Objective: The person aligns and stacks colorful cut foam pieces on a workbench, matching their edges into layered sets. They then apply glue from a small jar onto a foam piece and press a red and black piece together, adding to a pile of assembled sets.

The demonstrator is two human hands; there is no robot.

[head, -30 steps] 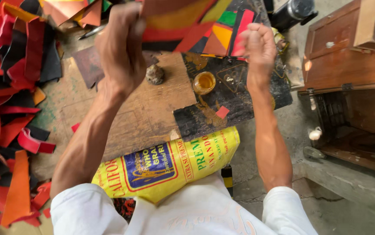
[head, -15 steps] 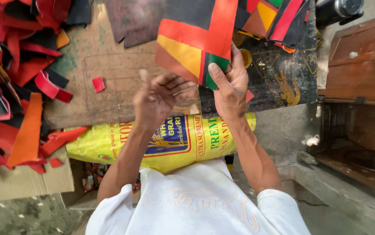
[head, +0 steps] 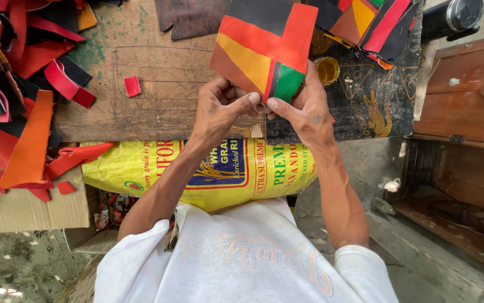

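A patchwork piece of red, orange, yellow, black and green leather is held up over the wooden board. My left hand pinches its lower edge with thumb and fingers. My right hand grips the same lower edge by the green patch, its thumb meeting the left thumb. Both forearms rise from my white shirt, above a yellow printed sack on my lap.
Red, orange and black leather strips are heaped at the left. A small red scrap lies on the board. More patchwork pieces, a small jar and a dark patterned mat sit at the right, next to wooden furniture.
My hands have come down and closed together on the patchwork's lower edge. A second ago they were raised apart; half a second ago the left palm was open beside the piece.
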